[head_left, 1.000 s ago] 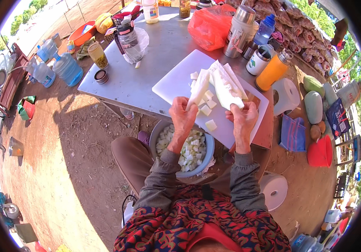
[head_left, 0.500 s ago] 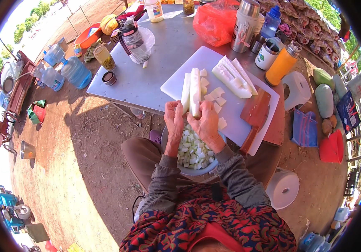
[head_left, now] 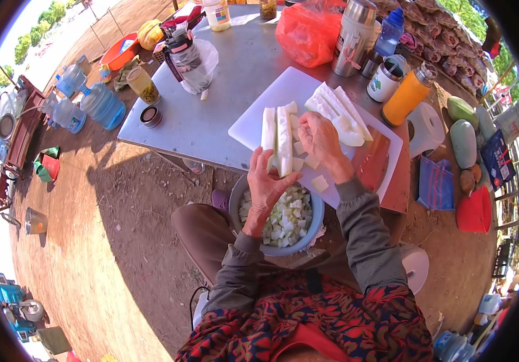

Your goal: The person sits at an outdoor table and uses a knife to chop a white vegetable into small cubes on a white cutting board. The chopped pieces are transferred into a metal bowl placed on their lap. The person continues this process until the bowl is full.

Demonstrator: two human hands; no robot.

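Note:
Two long pale melon strips (head_left: 284, 136) lie side by side on the white cutting board (head_left: 253, 123). My left hand (head_left: 265, 188) grips their near ends, fingers on the left and thumb on the right. Just right of the strips, my right hand (head_left: 324, 145) is closed over cut melon pieces (head_left: 297, 164), fingertips pinched; what they hold is hidden. More melon strips (head_left: 335, 114) rest farther back on the board. A cleaver (head_left: 375, 160) lies on the right side, its handle hidden under my right forearm. Below the table edge, a blue-grey basin (head_left: 315, 226) holds many melon cubes.
On the metal table (head_left: 211, 136) stand a clear bottle (head_left: 190, 60), a steel flask (head_left: 350, 42), an orange bottle (head_left: 407, 93), a white mug (head_left: 385, 78) and a red plastic bag (head_left: 307, 33). Whole green melons (head_left: 464, 145) and a red bucket (head_left: 475, 210) sit at the right.
My right hand has moved away from the strips, right and farther back, to the cut pieces. My left hand has shifted slightly right and nearer, staying at the strips' ends.

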